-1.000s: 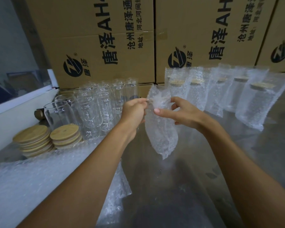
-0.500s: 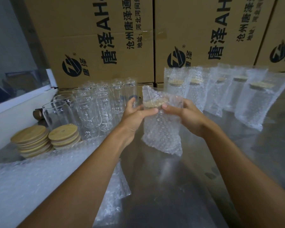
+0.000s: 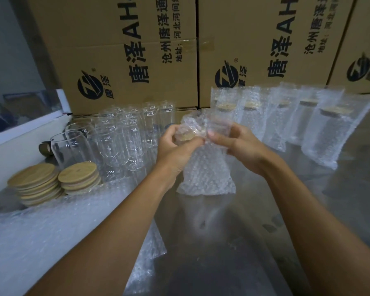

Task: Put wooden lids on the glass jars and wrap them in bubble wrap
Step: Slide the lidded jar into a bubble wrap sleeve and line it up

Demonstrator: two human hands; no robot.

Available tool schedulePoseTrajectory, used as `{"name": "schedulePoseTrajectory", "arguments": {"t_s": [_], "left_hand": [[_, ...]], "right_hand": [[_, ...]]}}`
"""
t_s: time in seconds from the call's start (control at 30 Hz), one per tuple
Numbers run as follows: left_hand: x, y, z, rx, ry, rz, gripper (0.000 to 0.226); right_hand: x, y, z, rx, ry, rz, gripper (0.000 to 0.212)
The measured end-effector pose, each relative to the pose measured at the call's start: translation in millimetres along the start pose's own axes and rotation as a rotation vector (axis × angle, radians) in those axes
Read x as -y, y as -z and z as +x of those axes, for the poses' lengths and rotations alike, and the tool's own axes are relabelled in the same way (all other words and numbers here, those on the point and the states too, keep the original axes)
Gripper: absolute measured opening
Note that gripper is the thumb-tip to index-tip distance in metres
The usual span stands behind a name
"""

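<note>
A person's two hands fold down the top of a bubble wrap pouch (image 3: pixel 207 167) that holds a lidded glass jar, standing upright on a shiny metal table (image 3: pixel 233 242) at the centre of the scene. The left hand (image 3: pixel 175 150) curls round the upper left of the pouch, its thumb and fingers pinching the loose film over the wooden lid (image 3: pixel 188 135), which shows pale through the plastic. The right hand (image 3: pixel 237 142) grips the upper right side, thumb pressed against the film beside the lid and fingers wrapped behind. The bottom edge of the pouch rests on the table.

To the far right, a row of wrapped jars (image 3: pixel 286 120) stands upright in bubble pouches, each with a wooden lid visible inside, the open pouch tops rising above them. To the left of the hands, a cluster of bare glass jars (image 3: pixel 120 142) stands without lids. Nearer and further left, two stacks of wooden lids (image 3: pixel 56 182) sit side by side. A pile of flat bubble wrap (image 3: pixel 51 231) covers the near left of the table, partly under the left forearm. Along the far edge, large cardboard boxes (image 3: pixel 137 50) printed with black Chinese characters and a round logo form a wall behind the jars.
</note>
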State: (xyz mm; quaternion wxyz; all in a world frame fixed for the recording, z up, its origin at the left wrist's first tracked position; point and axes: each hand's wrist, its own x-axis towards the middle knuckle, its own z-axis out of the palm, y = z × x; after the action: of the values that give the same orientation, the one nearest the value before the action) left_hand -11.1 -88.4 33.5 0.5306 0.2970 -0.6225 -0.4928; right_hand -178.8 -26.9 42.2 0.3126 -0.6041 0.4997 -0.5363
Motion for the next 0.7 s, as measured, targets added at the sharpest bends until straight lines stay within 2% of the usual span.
{"name": "schedulePoseTrajectory", "arguments": {"t_s": [0.13,0.2,0.33,0.4,0.47,0.53,0.7], "left_hand": [[-2.9,0.4,5.1,-0.196,0.041,-0.021,0.028],[-7.4,-1.0,6.8,-0.214,0.008,-0.037,0.028],[-14.0,-13.2,5.4,-0.157,-0.052,0.021,0.036],[-17.3,-19.8,0.9,-0.086,-0.061,0.043,0.052],[-19.6,-26.7,-4.5,-0.014,-0.044,0.123,0.081],[-17.2,-33.9,-10.5,0.002,-0.031,0.217,0.092],[16.6,-48.1,-31.2,0.01,0.068,0.293,0.051]], "right_hand": [[-13.1,-3.1,-3.4,0.225,-0.122,-0.256,0.065],[-23.4,-6.6,-1.0,0.199,-0.182,-0.373,0.083],[-39.3,-6.1,1.1,0.047,-0.16,-0.361,0.095],[-49.6,-6.2,-0.7,-0.023,-0.14,-0.289,0.085],[-64.8,-4.9,-4.6,-0.143,-0.107,-0.192,0.072],[-81.6,-0.1,-10.7,-0.292,-0.102,-0.149,0.066],[-104.0,21.9,-17.0,-0.626,-0.16,-0.253,0.065]]}}
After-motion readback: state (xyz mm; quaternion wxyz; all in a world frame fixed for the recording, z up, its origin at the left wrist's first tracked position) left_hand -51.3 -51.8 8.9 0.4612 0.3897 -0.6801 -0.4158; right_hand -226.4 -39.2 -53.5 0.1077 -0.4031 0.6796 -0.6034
